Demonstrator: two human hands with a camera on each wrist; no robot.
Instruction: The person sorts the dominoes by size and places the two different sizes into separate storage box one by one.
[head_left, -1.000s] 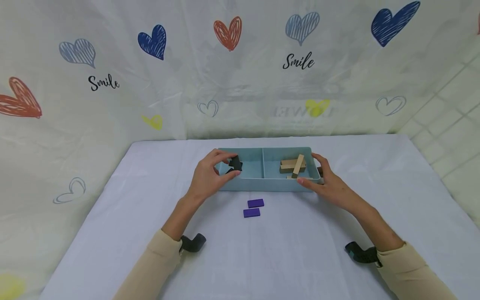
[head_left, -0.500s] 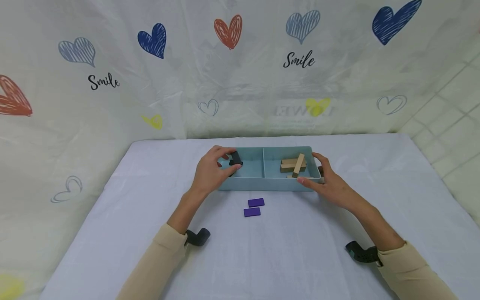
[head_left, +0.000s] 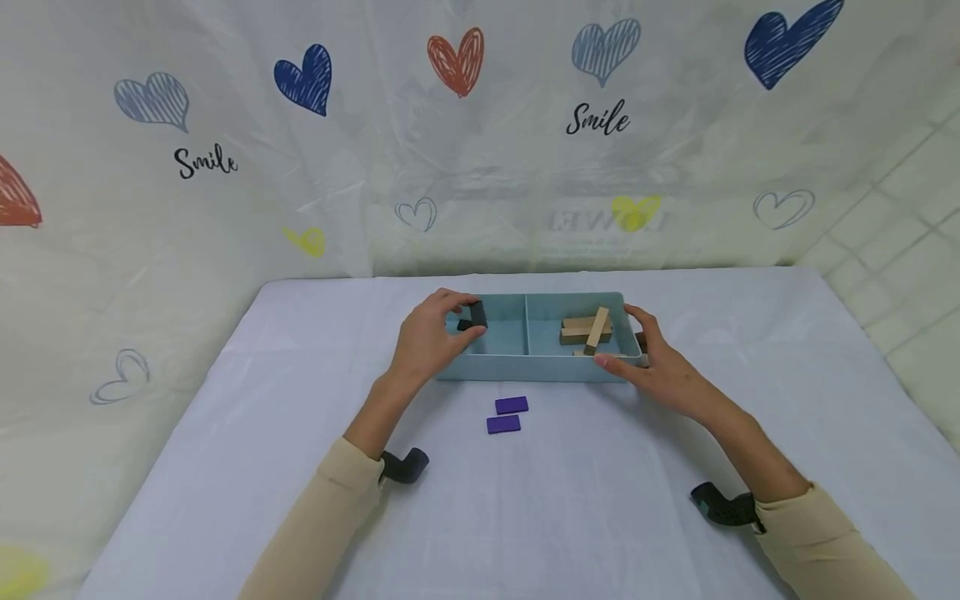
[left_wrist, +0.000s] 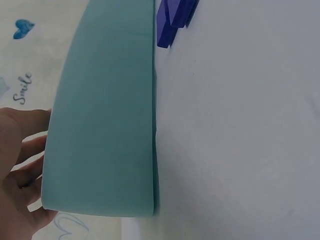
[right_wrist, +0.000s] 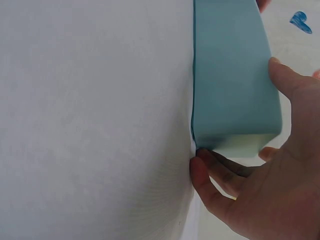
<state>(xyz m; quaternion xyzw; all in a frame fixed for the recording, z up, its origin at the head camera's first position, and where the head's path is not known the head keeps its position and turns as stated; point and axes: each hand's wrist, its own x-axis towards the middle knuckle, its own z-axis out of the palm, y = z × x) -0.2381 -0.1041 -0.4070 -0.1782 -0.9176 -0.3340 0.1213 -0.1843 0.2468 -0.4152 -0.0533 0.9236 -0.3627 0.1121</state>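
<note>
A light blue two-compartment box [head_left: 525,368] stands on the table. Over its left compartment my left hand [head_left: 427,337] pinches a black block [head_left: 478,314] between thumb and forefinger. Another black block [head_left: 465,325] lies beside it, partly hidden by the fingers. My right hand [head_left: 666,371] grips the box's right end, its thumb on the front rim and the other fingers about the end wall, as the right wrist view also shows. Several wooden blocks [head_left: 576,336] lie in the right compartment, one leaning across the others. In the left wrist view the box wall hides what the left hand holds.
Two purple blocks [head_left: 512,406] lie side by side on the white tablecloth [head_left: 570,500] in front of the box. Behind the table hangs a pale backdrop [head_left: 510,167] printed with hearts.
My left hand has shifted slightly right and away from me within the left compartment, still pinching the black block, which now stands more upright. The right hand and box have stayed in place.
</note>
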